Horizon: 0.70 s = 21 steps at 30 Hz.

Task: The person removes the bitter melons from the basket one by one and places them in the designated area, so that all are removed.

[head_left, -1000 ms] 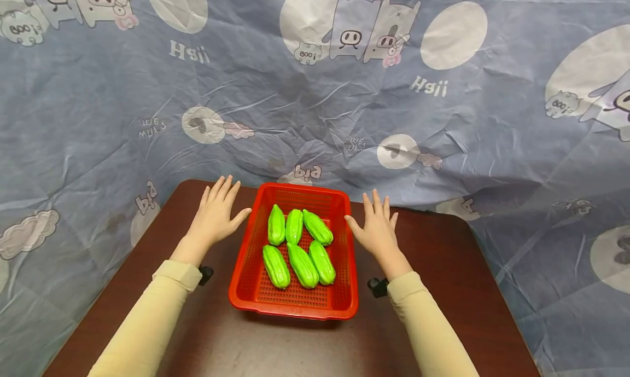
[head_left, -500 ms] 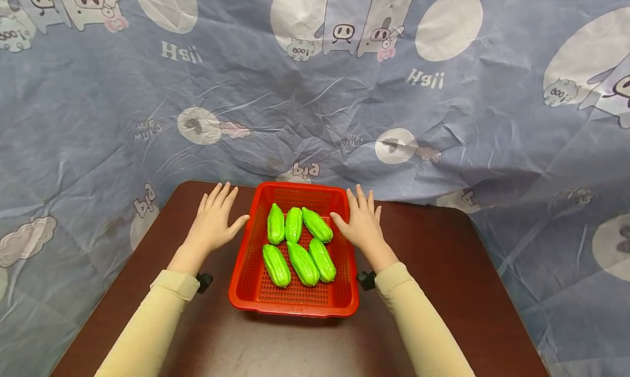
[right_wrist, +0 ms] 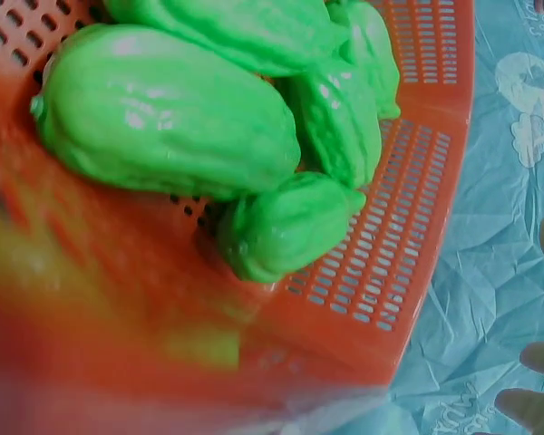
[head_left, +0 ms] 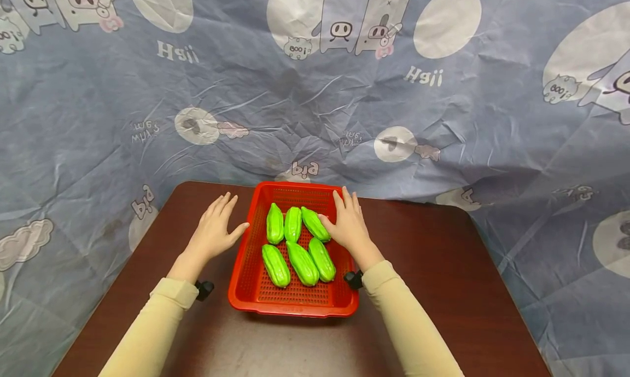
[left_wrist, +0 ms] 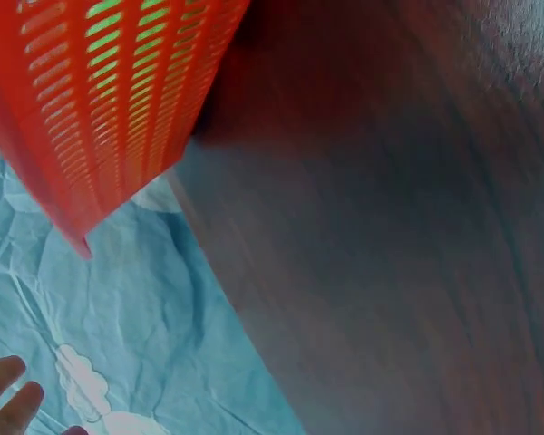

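Several bright green, ridged gourds lie in two rows inside a red plastic basket. My right hand is over the basket's right side, fingers extended, its thumb near the upper right gourd; contact cannot be made out. To the left of the basket, above the table, is my left hand, with fingers spread and thumb toward the rim. Neither hand holds anything. The right wrist view shows the gourds close up, and fingertips at its right edge. In the left wrist view, the basket's slotted side appears.
The basket stands on a dark brown table with rounded far corners. A blue-grey cloth printed with cartoon figures hangs behind the table and at both sides. Small black wrist cameras sit on both wrists.
My right hand has moved left, from beside the basket to over its right side. My left hand has shifted slightly toward me. The gourds and basket have stayed in place.
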### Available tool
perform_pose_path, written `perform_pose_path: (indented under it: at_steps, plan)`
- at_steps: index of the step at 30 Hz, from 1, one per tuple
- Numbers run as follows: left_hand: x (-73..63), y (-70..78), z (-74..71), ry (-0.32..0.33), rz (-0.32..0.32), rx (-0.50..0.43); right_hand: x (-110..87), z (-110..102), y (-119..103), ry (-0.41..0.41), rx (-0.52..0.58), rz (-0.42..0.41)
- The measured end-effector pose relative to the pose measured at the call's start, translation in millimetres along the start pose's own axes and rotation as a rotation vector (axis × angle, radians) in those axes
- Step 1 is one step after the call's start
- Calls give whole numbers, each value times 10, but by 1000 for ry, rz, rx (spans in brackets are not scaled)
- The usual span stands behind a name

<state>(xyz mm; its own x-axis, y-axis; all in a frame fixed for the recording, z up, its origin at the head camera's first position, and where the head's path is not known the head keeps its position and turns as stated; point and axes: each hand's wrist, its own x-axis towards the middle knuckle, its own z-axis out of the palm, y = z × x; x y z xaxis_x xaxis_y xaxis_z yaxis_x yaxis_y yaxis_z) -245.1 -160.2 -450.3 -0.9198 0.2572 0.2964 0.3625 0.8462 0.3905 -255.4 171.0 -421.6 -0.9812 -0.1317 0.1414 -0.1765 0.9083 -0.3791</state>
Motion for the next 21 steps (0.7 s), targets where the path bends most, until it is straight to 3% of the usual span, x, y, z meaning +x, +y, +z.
perform_pose_path:
  at_steps: [7,21]
  plan:
    - [-77,-45,74,-39,-36,-29,28,118,-70,-7,21,-24]
    - [-185,-60,204,-54,-45,-109,75,365,-144,-78,157,63]
